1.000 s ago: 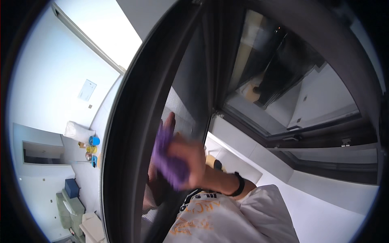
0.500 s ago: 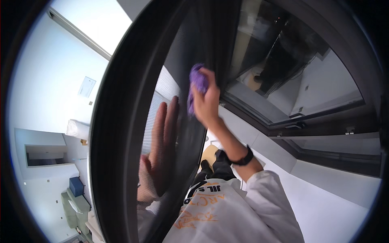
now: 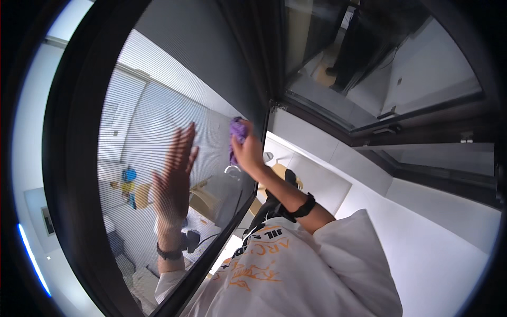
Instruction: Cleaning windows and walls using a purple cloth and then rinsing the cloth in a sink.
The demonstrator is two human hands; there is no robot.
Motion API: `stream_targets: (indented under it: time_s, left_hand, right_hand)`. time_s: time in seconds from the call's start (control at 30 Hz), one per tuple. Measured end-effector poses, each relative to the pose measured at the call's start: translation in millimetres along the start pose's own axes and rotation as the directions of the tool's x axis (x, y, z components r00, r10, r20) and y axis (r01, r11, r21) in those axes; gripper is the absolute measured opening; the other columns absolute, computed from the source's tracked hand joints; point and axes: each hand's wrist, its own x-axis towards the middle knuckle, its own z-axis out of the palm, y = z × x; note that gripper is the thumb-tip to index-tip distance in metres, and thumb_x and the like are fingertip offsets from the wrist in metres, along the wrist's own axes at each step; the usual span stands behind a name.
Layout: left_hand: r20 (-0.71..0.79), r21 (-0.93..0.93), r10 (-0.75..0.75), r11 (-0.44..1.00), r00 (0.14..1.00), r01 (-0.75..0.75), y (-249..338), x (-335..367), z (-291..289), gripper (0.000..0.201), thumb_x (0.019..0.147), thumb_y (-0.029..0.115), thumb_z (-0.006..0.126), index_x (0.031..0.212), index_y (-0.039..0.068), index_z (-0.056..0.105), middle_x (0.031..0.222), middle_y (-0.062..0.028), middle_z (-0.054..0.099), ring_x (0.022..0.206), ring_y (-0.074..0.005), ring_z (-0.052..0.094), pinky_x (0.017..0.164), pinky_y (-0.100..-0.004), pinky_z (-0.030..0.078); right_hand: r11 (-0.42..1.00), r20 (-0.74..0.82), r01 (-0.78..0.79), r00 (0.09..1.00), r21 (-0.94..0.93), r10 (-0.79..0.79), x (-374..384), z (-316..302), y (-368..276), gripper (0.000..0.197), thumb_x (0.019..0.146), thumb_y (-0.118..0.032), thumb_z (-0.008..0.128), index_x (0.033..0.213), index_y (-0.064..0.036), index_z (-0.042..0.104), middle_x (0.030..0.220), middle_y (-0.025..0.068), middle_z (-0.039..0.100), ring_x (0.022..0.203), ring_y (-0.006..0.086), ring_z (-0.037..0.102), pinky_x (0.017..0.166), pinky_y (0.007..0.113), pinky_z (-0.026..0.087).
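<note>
A dark-framed panel with a fine mesh screen (image 3: pixel 153 116) stands on edge between my two arms. My right hand (image 3: pixel 249 150), on its near side, is closed round a crumpled purple cloth (image 3: pixel 238 132) close to the mesh beside the frame. Whether the cloth presses on the mesh is hard to tell. Through the mesh I see my left hand (image 3: pixel 177 179), palm flat and fingers spread, holding nothing. A dark band (image 3: pixel 170 253) circles the left wrist, and another band (image 3: pixel 304 205) sits on the right forearm.
Right of the panel is a dark-framed glass window (image 3: pixel 380 68) with a handle (image 3: pixel 390 129), meeting the panel's frame near hinge-like hardware. A white ledge (image 3: pixel 338 153) runs below it. Beyond the mesh appear a chair (image 3: pixel 211 203) and coloured objects (image 3: pixel 128 185).
My right hand has moved down and left with the purple cloth. The panel shows more face-on, with more of the room visible through it. My left hand has shifted left and lower.
</note>
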Motion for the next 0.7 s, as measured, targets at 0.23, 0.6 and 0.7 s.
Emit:
stream_targets:
  time_s: [0.23, 0.6, 0.7]
  left_hand:
    - [0.205, 0.294, -0.358, 0.910, 0.911, 0.291, -130.2, -78.5, -81.1, 0.067, 0.101, 0.049, 0.027, 0.148, 0.002, 0.023, 0.150, -0.0115, 0.030, 0.139, -0.0239, 0.027, 0.115, -0.0374, 0.019]
    - [0.081, -0.044, -0.425, 0.902, 0.902, 0.429, -104.6, -33.9, 5.4, 0.076, 0.096, 0.061, 0.011, 0.152, 0.010, 0.005, 0.158, -0.0133, 0.010, 0.146, -0.0282, 0.009, 0.117, -0.0487, 0.005]
    - [0.055, -0.001, -0.421, 0.907, 0.905, 0.422, -98.7, -34.7, 7.1, 0.081, 0.093, 0.067, 0.017, 0.153, 0.013, 0.008, 0.158, -0.0145, 0.012, 0.146, -0.0286, 0.012, 0.115, -0.0510, 0.010]
  right_hand:
    - [0.868, 0.052, 0.458, 0.878, 0.195, -0.475, -39.5, 0.8, -114.6, 0.052, 0.076, -0.009, 0.066, 0.123, -0.0025, 0.043, 0.108, 0.0246, 0.061, 0.085, 0.0417, 0.065, 0.071, 0.044, 0.054]
    - [0.990, -0.181, 0.114, 0.975, -0.080, -0.127, 21.4, 24.5, 30.2, 0.039, 0.089, -0.014, 0.058, 0.121, 0.0008, 0.042, 0.082, 0.0259, 0.063, 0.075, 0.0430, 0.065, 0.064, 0.045, 0.053]
    - [0.984, -0.176, -0.001, 0.984, -0.178, -0.030, 35.5, 37.6, 104.8, 0.053, 0.087, -0.015, 0.061, 0.129, 0.0017, 0.034, 0.089, 0.0284, 0.064, 0.079, 0.0458, 0.064, 0.068, 0.049, 0.054]
